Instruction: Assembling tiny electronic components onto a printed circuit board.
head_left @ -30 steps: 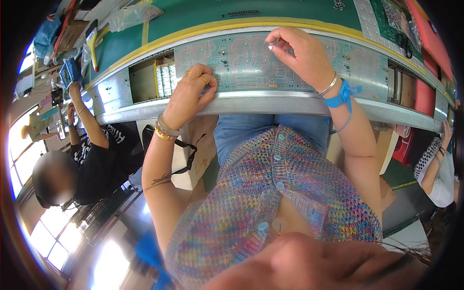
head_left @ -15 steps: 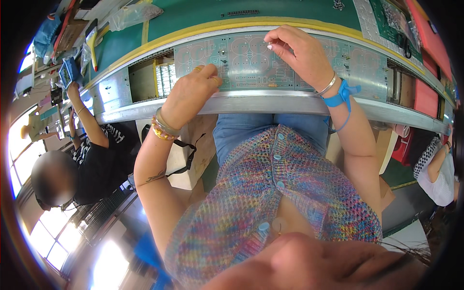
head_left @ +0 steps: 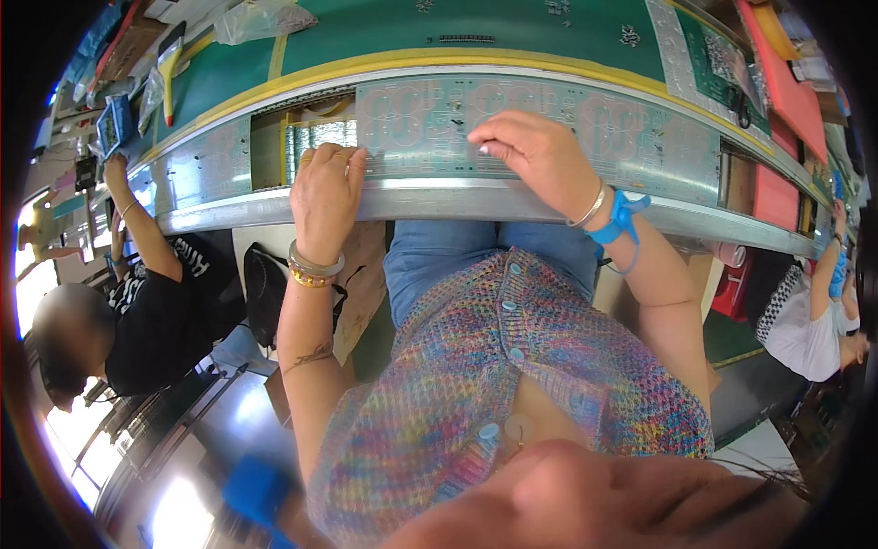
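While the right hand (head_left: pixel 540 156) stays flat, fingers spread on the pale circuit board (head_left: pixel 512 123) at upper centre, the left hand (head_left: pixel 325 188) has slid left, fingers curled over its edge.

Long curved workbench (head_left: pixel 512 37) topped in green matting, edged by a yellow stripe (head_left: pixel 366 64) and a silver metal rail (head_left: pixel 430 197) along the near side; red trays (head_left: pixel 777 73) stacked at the far right end; clear plastic bags (head_left: pixel 261 18) and small clutter at the far left end; bright glare from a window (head_left: pixel 27 284) at the left rim, reflected on a glossy dark floor (head_left: pixel 174 457) below; co-workers seated at both ends of the bench.
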A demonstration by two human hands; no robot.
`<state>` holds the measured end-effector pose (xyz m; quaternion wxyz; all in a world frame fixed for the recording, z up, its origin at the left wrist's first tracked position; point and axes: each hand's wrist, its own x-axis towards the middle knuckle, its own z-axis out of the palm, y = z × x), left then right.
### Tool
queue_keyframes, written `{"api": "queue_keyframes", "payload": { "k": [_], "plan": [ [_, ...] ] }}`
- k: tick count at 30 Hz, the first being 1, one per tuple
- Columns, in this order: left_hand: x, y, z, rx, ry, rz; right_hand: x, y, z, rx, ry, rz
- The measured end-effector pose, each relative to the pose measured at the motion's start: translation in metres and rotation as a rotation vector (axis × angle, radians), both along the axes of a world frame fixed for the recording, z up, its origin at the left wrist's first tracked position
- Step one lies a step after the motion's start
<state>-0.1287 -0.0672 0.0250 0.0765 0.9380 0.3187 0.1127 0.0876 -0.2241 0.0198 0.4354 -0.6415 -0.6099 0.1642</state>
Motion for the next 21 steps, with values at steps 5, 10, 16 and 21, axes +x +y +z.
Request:
{"api": "queue_keyframes", "payload": {
  "k": [5, 10, 16, 21],
  "plan": [
    [0.028, -0.022, -0.004, -0.11, -0.097, -0.117, -0.003, -0.005, -0.013, -0.097, -0.048, -0.015],
    [0.038, -0.029, -0.004, -0.11, -0.058, -0.14, -0.001, -0.011, -0.017, -0.155, -0.085, -0.023],
    [0.039, -0.034, -0.006, -0.087, -0.031, -0.129, -0.002, -0.012, -0.02, -0.136, -0.078, -0.023],
    [0.041, -0.039, -0.007, 0.063, -0.101, -0.198, -0.004, -0.013, -0.022, -0.103, -0.092, -0.015]
  ]
}}
